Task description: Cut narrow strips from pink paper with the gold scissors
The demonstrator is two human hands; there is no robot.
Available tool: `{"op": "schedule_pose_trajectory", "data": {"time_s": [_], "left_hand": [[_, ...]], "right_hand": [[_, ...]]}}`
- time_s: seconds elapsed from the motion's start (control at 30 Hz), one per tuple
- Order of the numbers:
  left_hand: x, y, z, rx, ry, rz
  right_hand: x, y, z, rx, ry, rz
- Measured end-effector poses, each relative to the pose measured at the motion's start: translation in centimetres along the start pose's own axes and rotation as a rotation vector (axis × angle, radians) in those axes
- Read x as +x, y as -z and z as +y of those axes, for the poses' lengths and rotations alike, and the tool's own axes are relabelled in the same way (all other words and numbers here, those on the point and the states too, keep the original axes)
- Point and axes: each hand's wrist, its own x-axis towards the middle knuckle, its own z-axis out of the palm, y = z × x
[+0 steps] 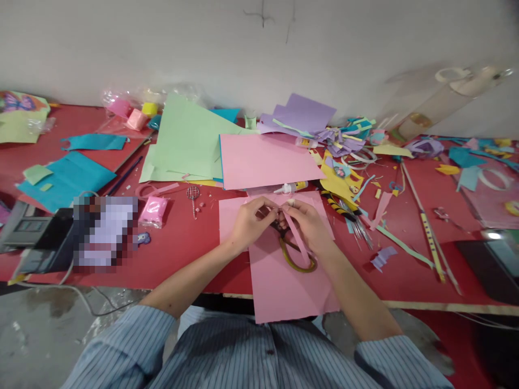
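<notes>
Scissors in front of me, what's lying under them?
Pink paper shows beneath the scissors. The left hand and right hand cover their far end, so what lies under that part can't be seen.

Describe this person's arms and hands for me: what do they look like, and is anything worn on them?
Long light-blue fabric sleeves with thin dark stripes end near the elbows, matching the striped shirt. Below them, both slender forearms are bare, with no watch visible. The ungloved left hand and right hand are ordinary human hands, without cables.
</notes>
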Motion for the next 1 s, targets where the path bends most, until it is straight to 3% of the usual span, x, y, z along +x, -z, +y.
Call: {"op": "schedule_pose_trajectory", "data": {"time_s": [0.27,0.6,1.0], "left_hand": [[-0.21,-0.14,0.17,-0.154,0.068,0.008],[-0.27,-0.11,0.22,-0.169,0.076,0.052],[0.04,0.21,0.54,-0.149,0.102,0.025]], "right_hand": [[0.06,-0.02,0.02,0.040,-0.016,0.003],[0.15,-0.14,-0.18,0.028,-0.023,0.008],[-0.18,-0.32,-0.09,-0.003,-0.008,0.020]]}}
